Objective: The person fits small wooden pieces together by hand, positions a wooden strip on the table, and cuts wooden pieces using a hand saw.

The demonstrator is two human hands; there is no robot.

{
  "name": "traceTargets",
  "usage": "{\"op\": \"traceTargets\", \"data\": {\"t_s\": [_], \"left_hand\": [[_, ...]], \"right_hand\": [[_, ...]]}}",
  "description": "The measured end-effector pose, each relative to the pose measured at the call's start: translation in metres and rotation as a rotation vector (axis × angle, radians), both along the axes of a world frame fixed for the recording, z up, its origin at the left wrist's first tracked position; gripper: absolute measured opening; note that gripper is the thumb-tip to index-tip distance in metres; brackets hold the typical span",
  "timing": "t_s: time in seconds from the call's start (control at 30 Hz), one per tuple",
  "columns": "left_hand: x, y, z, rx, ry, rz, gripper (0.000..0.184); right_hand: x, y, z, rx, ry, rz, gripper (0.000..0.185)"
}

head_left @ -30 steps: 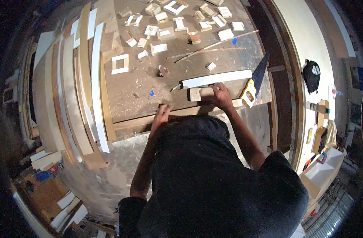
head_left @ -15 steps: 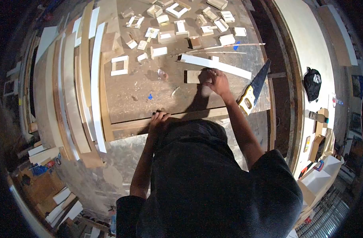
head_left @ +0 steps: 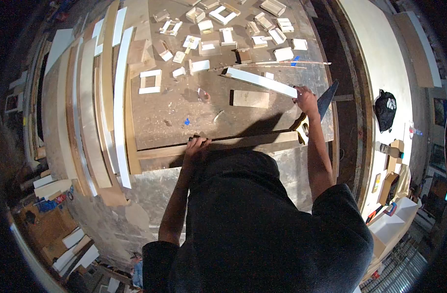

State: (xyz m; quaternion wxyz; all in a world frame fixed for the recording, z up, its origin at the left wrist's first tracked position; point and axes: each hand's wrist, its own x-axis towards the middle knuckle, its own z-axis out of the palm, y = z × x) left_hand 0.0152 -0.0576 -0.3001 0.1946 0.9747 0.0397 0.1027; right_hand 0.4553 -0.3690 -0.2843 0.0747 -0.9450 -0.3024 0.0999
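Note:
My right hand (head_left: pixel 307 101) is closed around the near right end of a long white-faced wooden strip (head_left: pixel 260 81), which lies slanted on the worktable (head_left: pixel 160 129). Beside that wrist is a handsaw (head_left: pixel 301 129) with a yellow and black handle; the forearm partly covers it. A short plain wood block (head_left: pixel 250 99) lies just below the strip. My left hand (head_left: pixel 197 146) is at the table's front edge with its fingers curled. Something small and dark shows at those fingertips, too small to name.
Several small wooden frames and box pieces (head_left: pixel 224 14) are spread over the far part of the table. Long boards (head_left: pixel 120 97) lie along the left side. Thin sticks (head_left: pixel 272 63) lie beyond the strip. At the right, a pale board surface holds a black bag (head_left: pixel 385 110).
My right hand has left the wood block and moved right to the end of the white strip, taking hold of it. My left hand stays at the table edge.

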Motion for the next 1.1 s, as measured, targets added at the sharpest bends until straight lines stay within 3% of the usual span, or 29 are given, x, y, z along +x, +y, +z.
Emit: {"op": "traceTargets", "data": {"t_s": [0.07,0.13,0.17,0.23,0.27,0.33,0.47,0.57,0.6,0.7,0.83,0.87,1.1], "left_hand": [[0.001,0.002,0.0,-0.033,0.009,-0.009,0.037],[0.003,0.003,-0.003,-0.084,-0.005,-0.033,0.042],[0.003,0.003,-0.006,-0.084,-0.005,-0.033,0.042],[0.005,0.001,-0.011,-0.095,0.231,0.045,0.047],[0.005,0.002,-0.012,-0.096,0.23,0.046,0.047],[0.003,0.004,-0.012,-0.155,0.259,0.044,0.051],[0.001,0.003,-0.018,-0.151,0.218,0.058,0.052],[0.0,0.001,-0.018,-0.124,0.263,0.083,0.049],[-0.001,0.001,-0.018,-0.147,0.265,0.075,0.048],[-0.004,0.001,-0.015,-0.17,0.258,0.061,0.048],[-0.006,-0.003,-0.013,-0.175,0.211,0.033,0.05],[-0.006,-0.004,-0.012,-0.173,0.21,0.03,0.05],[-0.006,-0.011,-0.006,-0.13,0.157,0.038,0.046]], "right_hand": [[0.015,-0.007,-0.009,0.057,0.018,0.068,0.051],[0.027,-0.013,-0.011,0.167,0.265,0.123,0.046],[0.03,-0.017,-0.01,0.167,0.265,0.123,0.046],[0.035,-0.027,-0.007,0.296,0.644,0.071,0.043],[0.037,-0.033,-0.006,0.296,0.644,0.071,0.043],[0.039,-0.042,-0.002,0.188,0.875,-0.098,0.047],[0.014,-0.061,0.017,0.278,1.105,-0.354,0.06],[-0.005,-0.079,0.004,0.318,1.08,-0.401,0.061],[-0.01,-0.085,0.005,0.356,1.217,-0.415,0.054],[-0.034,-0.095,0.003,0.427,1.238,-0.47,0.055],[-0.044,-0.105,-0.022,0.445,1.214,-0.258,0.049],[-0.052,-0.104,-0.021,0.516,1.125,-0.202,0.038],[-0.056,-0.084,0.003,0.542,1.005,-0.198,0.036]]}}
